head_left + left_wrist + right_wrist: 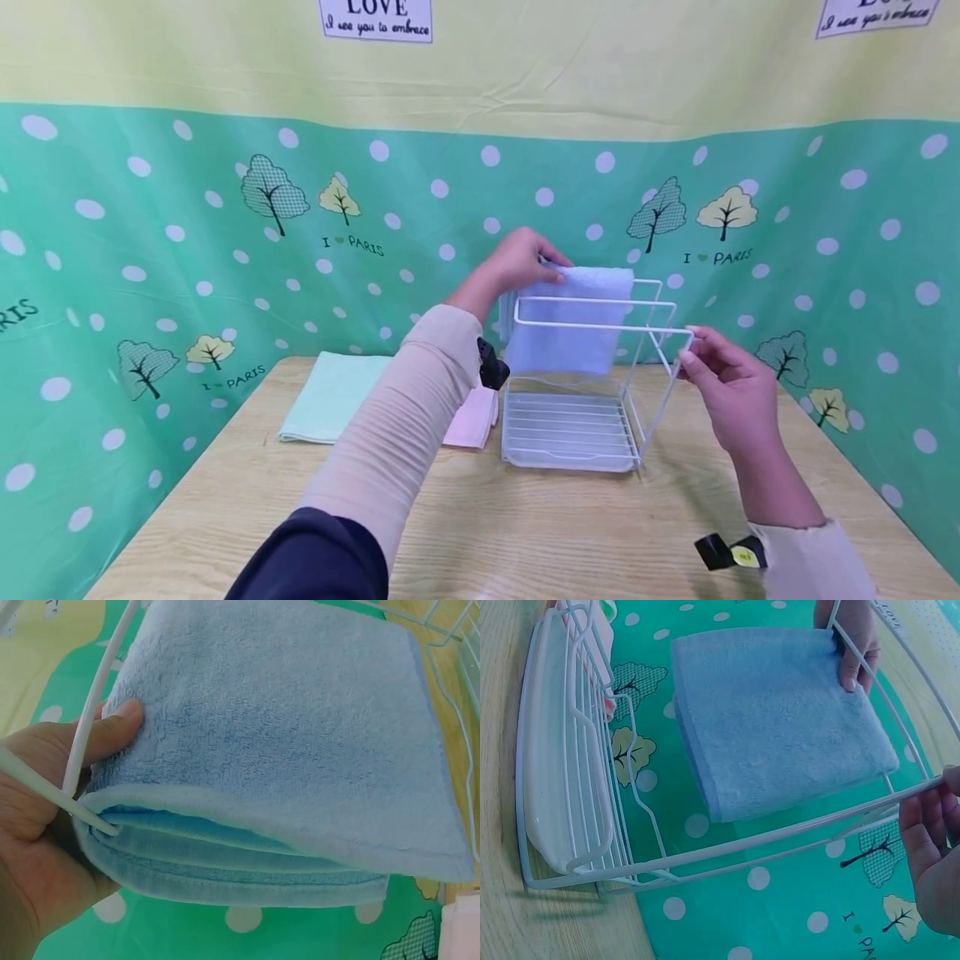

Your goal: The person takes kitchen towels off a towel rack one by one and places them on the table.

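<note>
Terrycloth, soft and light: the folded blue towel (570, 321) drapes limply over the white wire rack (592, 417). Left hand (517, 260) pinches its folded edge at the rail; right hand (731, 383) pinches the rack's front bar.

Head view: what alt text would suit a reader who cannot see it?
A left hand grips a blue towel hung on a white wire rack, while the right hand pinches the rack's front bar. Green and pink cloths lie on the wooden table.

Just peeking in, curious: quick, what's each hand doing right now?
Left hand: holds the folded blue towel draped over the white wire rack.
Right hand: fingers pinch the rack's front rail.
</note>
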